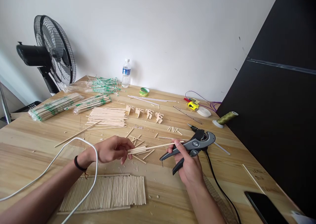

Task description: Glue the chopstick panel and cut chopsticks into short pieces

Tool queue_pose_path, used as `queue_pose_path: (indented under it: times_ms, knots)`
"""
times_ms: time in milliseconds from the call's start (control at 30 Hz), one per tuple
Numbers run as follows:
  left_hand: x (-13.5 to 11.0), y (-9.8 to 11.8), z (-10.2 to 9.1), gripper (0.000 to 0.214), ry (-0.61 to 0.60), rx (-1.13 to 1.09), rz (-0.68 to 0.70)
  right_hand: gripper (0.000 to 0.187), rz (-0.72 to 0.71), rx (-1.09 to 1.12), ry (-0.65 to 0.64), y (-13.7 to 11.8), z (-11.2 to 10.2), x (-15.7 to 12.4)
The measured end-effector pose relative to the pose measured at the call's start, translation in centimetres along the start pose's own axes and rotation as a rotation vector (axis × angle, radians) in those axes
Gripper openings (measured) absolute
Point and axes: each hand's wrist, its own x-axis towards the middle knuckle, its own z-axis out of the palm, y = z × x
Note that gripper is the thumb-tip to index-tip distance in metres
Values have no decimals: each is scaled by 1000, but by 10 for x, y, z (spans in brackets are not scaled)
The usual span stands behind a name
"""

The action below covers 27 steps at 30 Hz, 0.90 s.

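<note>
- The broad light-wood table carries everything and fills most of the view.
- A black pedestal fan stands behind the table's far left corner.
- A flat mat of pale sticks laid side by side lies at the near edge, between the two forearms.
- Clear-wrapped bundles of chopsticks with green print rest at the far left, and a loose pile of bare wooden sticks lies just beside them.
- A white cable loops over the left wrist.
- The right hand is wrapped around the handles of a grey and black hand cutter. The handles stand apart, and the cutter's head points away towards the far right.
- The left hand pinches a few thin pale wooden sticks between thumb and fingers at their near ends.
- These sticks run rightwards above the table. Their far tips reach the right hand's fingertips, just in front of the cutter's head. Whether any of them sits in the blade cannot be told.
- A black phone lies at the near right corner.
- A clear plastic water bottle stands by the wall.
- A spool of olive thread lies on its side near the right edge.
- A green tape roll sits just right of the bottle.
</note>
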Motion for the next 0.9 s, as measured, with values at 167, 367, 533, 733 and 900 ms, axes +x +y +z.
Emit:
queue_pose_path:
  times_ms: [167, 367, 533, 733, 900]
  knots:
    - [0, -3, 0, 21, 6, -6, 12, 35, -11, -33, -19, 0, 1, -2]
    - [0, 0, 2, 21, 17, 5, 12, 34, -35, -57, -36, 1, 1, -2]
    - [-1, 3, 2, 20, 13, 36, 14, 34, -48, -87, -33, 2, 0, -2]
    - [-1, 7, 3, 20, 29, 88, 23, 35, -73, -111, -35, 1, 2, -3]
    - [1, 8, 6, 25, 64, 136, 18, 34, -121, -159, -41, 0, 3, -5]
